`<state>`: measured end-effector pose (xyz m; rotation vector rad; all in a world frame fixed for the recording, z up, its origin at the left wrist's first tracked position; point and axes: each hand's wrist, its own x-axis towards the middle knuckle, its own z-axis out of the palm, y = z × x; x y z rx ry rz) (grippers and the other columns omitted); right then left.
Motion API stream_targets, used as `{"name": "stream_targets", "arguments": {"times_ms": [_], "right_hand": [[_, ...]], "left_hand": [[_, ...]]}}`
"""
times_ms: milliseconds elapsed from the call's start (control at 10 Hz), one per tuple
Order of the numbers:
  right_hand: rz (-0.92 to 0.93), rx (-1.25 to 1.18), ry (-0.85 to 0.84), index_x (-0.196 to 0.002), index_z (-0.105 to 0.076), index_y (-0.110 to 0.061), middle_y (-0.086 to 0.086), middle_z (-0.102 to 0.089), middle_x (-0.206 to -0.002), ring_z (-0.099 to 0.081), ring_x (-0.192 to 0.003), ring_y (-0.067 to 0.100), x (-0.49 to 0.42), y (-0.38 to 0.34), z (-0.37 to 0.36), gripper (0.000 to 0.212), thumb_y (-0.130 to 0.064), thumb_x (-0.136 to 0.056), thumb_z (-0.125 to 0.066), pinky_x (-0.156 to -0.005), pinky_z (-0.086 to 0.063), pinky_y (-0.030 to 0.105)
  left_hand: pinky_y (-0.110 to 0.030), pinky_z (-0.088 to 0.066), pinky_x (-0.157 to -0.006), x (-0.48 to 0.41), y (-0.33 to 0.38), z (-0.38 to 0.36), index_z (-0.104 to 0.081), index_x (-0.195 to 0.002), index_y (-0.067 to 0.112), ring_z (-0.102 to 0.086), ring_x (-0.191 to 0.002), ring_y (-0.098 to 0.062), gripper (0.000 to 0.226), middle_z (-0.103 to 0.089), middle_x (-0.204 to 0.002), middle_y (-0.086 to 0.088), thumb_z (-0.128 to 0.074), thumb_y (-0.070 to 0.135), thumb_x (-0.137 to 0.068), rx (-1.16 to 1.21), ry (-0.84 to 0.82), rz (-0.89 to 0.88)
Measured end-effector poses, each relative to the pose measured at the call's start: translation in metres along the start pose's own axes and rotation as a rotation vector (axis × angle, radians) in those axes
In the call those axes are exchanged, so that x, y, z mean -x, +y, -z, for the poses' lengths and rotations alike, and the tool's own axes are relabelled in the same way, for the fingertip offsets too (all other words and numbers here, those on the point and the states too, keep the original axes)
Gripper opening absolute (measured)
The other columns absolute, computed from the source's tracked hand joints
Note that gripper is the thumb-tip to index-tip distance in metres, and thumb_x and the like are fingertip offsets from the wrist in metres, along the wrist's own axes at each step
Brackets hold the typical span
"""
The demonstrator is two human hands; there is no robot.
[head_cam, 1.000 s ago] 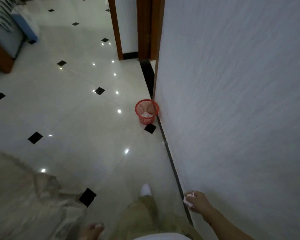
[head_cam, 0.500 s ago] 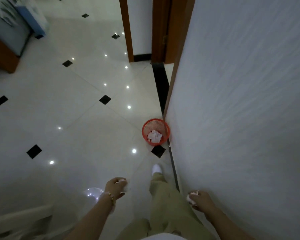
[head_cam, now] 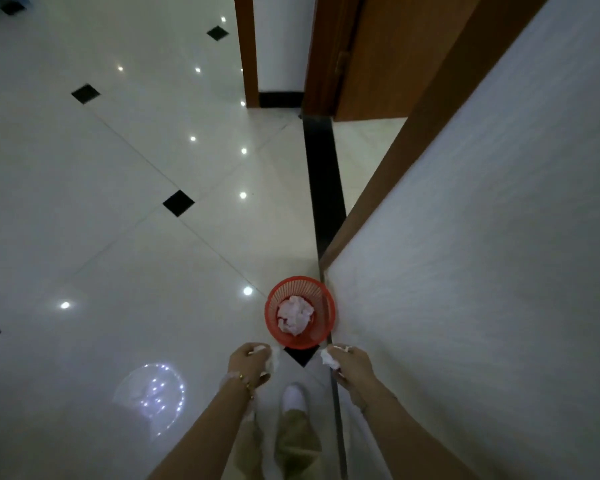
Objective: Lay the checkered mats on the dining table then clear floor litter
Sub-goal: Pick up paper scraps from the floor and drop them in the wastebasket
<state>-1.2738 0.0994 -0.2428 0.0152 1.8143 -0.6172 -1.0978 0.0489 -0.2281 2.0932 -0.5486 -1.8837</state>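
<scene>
Standing against the white wall (head_cam: 482, 271), the red basket (head_cam: 274, 323) with 1 paper wad (head_cam: 295, 318) inside lies straight ahead, just beyond both hands; left hand (head_cam: 248, 363) and right hand (head_cam: 352, 365) each clutch crumpled tissue, about equally near; no legible writing anywhere

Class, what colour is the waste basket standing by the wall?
The basket is red-orange mesh plastic, clearest in the head view.

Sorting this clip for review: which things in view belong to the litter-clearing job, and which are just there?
Job:
- round red mesh plastic waste basket
- crumpled white paper in it
- white paper scrap in the left hand
- white paper scrap in the right hand

Just there:
- brown wooden door frame
- white textured wall
</scene>
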Motion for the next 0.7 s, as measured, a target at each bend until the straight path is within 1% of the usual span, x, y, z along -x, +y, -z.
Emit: {"name": "stream_targets", "arguments": {"times_ms": [100, 200, 300, 400, 500, 600, 700], "right_hand": [[-0.094, -0.152, -0.004, -0.100, -0.063, 0.000, 0.010, -0.061, -0.075, -0.054, -0.062, 0.017, -0.040, -0.004, -0.013, 0.015, -0.006, -0.087, -0.061, -0.043, -0.046, 0.014], [-0.136, -0.384, -0.057, -0.108, -0.059, 0.000, 0.013, -0.062, -0.087, -0.058, -0.077, 0.019, -0.082, -0.010, -0.025, 0.019, -0.010, -0.092, -0.054, -0.052, -0.054, 0.022], [-0.132, -0.351, -0.140, -0.127, -0.054, -0.006, 0.013, -0.058, -0.126, -0.056, -0.116, 0.024, -0.098, -0.011, -0.029, 0.034, -0.019, -0.096, -0.049, -0.084, -0.047, 0.029], [-0.077, -0.237, -0.100, -0.130, -0.047, 0.000, 0.021, -0.044, -0.141, -0.043, -0.131, 0.034, -0.095, -0.005, -0.020, 0.034, -0.004, -0.096, -0.042, -0.105, -0.038, 0.038], [-0.094, -0.304, -0.077, -0.130, -0.046, 0.009, 0.027, -0.054, -0.124, -0.060, -0.087, 0.026, -0.069, 0.005, -0.003, 0.036, -0.003, -0.096, -0.045, -0.071, -0.054, 0.021], [-0.071, -0.268, -0.051, -0.129, -0.044, 0.015, 0.032, -0.053, -0.125, -0.055, -0.073, 0.020, -0.037, 0.007, 0.009, 0.036, 0.005, -0.095, -0.042, -0.050, -0.051, 0.013], [0.049, -0.195, 0.016, -0.116, -0.060, 0.002, 0.022, -0.065, -0.108, -0.064, -0.081, 0.024, 0.021, -0.010, 0.024, 0.026, -0.004, -0.092, -0.052, -0.076, -0.053, 0.027]], "left_hand": [[-0.020, -0.048, -0.043, -0.043, 0.002, -0.019, -0.061, -0.094, 0.002, -0.053, -0.066, -0.021, 0.008, -0.058, -0.089, -0.018, -0.055, 0.005, -0.090, -0.029, 0.014, 0.042], [-0.031, -0.048, -0.062, -0.092, 0.008, -0.042, -0.058, -0.107, 0.001, -0.054, -0.073, -0.023, 0.017, -0.057, -0.097, -0.016, -0.052, 0.009, -0.093, -0.004, -0.032, 0.102], [-0.032, -0.048, -0.065, -0.118, 0.011, -0.051, -0.051, -0.124, 0.001, -0.056, -0.077, -0.022, 0.030, -0.057, -0.110, -0.017, -0.045, 0.012, -0.096, -0.005, -0.108, 0.101], [-0.036, -0.047, -0.078, -0.116, 0.010, -0.047, -0.055, -0.104, 0.009, -0.054, -0.077, -0.015, 0.014, -0.057, -0.095, -0.007, -0.045, 0.014, -0.096, -0.052, -0.180, 0.093], [-0.040, -0.045, -0.087, -0.098, 0.001, -0.025, -0.057, -0.110, 0.006, -0.056, -0.094, -0.027, 0.020, -0.059, -0.104, -0.012, -0.047, 0.018, -0.096, -0.118, -0.133, 0.107], [-0.038, -0.045, -0.085, -0.069, -0.001, -0.003, -0.055, -0.112, 0.007, -0.055, -0.096, -0.028, 0.022, -0.059, -0.107, -0.014, -0.045, 0.020, -0.097, -0.171, -0.100, 0.070], [-0.037, -0.048, -0.082, -0.014, 0.005, 0.030, -0.059, -0.102, 0.009, -0.059, -0.099, -0.032, 0.017, -0.062, -0.109, -0.019, -0.044, 0.018, -0.097, -0.192, -0.112, -0.037]]}}
